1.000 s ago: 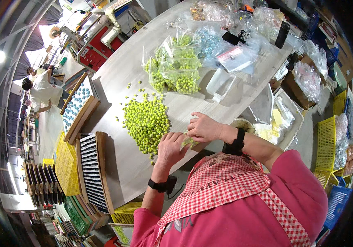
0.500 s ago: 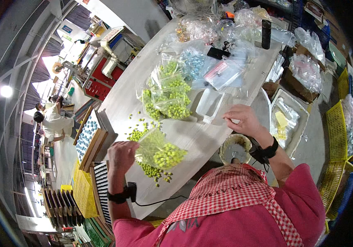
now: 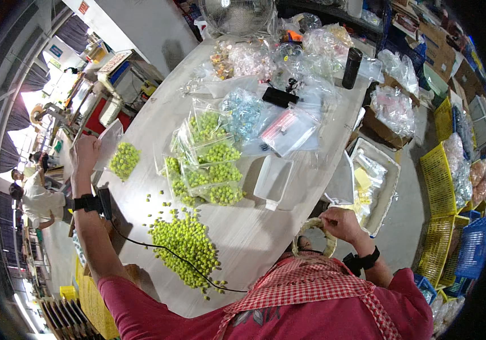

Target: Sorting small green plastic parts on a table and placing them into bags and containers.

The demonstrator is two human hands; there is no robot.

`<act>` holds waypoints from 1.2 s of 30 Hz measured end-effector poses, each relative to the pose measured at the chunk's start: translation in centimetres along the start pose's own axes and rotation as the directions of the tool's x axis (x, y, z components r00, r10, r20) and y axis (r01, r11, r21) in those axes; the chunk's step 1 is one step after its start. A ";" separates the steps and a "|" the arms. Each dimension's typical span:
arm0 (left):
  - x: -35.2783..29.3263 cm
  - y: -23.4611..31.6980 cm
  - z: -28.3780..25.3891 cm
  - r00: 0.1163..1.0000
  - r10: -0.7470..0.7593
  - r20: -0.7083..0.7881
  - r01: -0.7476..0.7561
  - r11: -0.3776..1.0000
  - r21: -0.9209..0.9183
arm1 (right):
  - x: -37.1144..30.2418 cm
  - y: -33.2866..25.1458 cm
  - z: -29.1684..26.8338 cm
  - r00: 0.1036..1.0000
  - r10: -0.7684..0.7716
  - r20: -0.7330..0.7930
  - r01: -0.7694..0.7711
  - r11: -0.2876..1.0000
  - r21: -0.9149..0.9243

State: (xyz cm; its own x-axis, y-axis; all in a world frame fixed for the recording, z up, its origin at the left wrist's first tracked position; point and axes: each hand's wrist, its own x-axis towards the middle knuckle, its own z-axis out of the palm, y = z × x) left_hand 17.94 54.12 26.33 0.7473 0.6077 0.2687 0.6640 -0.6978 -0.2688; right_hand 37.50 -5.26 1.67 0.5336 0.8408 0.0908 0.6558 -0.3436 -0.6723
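My left hand (image 3: 86, 152) reaches to the table's far left side, fingers closed on the top of a clear plastic bag (image 3: 125, 161) with yellow-green beads in its bottom. On the near part of the table lies a loose pile of the same beads (image 3: 185, 246), a few scattered beyond it. Several filled bags of beads (image 3: 212, 164) lie overlapped in the middle. My right hand (image 3: 340, 223) is at the table's right edge, above a round tub (image 3: 329, 245), its fingers curled in; what they hold, if anything, is hidden.
A white scoop-like tray (image 3: 273, 180) lies right of the bags. Beyond are a bag of blue pieces (image 3: 242, 113), a black case (image 3: 280, 97), a dark cylinder (image 3: 352, 68) and a fan (image 3: 237, 16). Yellow crates (image 3: 440, 178) stand at right. A cable (image 3: 169, 252) crosses the pile.
My left hand has carried the bag of beads from above the pile out to the far left of the table. My right hand has drawn nearer my body. The view has shifted.
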 end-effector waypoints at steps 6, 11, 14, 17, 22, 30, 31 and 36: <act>10.1 2.3 14.2 0.999 -0.042 -0.020 0.044 0.988 0.151 | 0.8 -1.6 0.9 0.985 0.170 0.016 -0.167 0.978 -0.127; 12.8 6.1 29.1 0.992 0.039 -0.119 -0.047 0.997 -0.063 | 2.7 -3.5 2.2 0.965 0.262 0.027 -0.256 0.957 -0.134; 12.3 11.2 33.2 0.994 0.097 0.056 -0.088 0.985 -0.150 | 2.0 -3.0 3.7 0.957 0.288 0.036 -0.279 0.946 -0.163; 12.6 12.7 33.0 0.991 0.118 0.058 -0.085 0.911 -0.404 | 2.2 -3.3 4.0 0.966 0.254 0.042 -0.247 0.960 -0.134; 13.1 11.9 30.1 0.994 0.058 0.094 -0.020 0.932 -0.362 | 2.6 -3.6 3.5 0.909 0.363 0.206 -0.330 0.927 -0.175; 2.5 13.9 13.1 0.930 0.367 0.015 -0.327 0.846 -0.421 | 1.1 -3.6 3.4 0.921 0.229 0.315 -0.171 0.965 -0.201; -0.8 14.8 10.2 0.903 0.430 0.006 -0.385 0.814 -0.434 | 0.4 -3.4 3.3 0.923 0.211 0.322 -0.151 0.968 -0.200; -20.0 18.5 1.6 0.786 0.612 0.085 -0.399 0.608 -0.686 | -3.3 -3.0 3.6 0.944 0.052 0.326 -0.013 0.992 -0.122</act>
State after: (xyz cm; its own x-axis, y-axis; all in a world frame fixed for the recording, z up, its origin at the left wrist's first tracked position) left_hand 15.26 29.66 14.49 0.9961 0.0827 -0.0317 0.0886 -0.9271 0.3643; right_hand 31.84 -5.49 0.69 0.3638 0.9121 -0.1891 0.7090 -0.4029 -0.5788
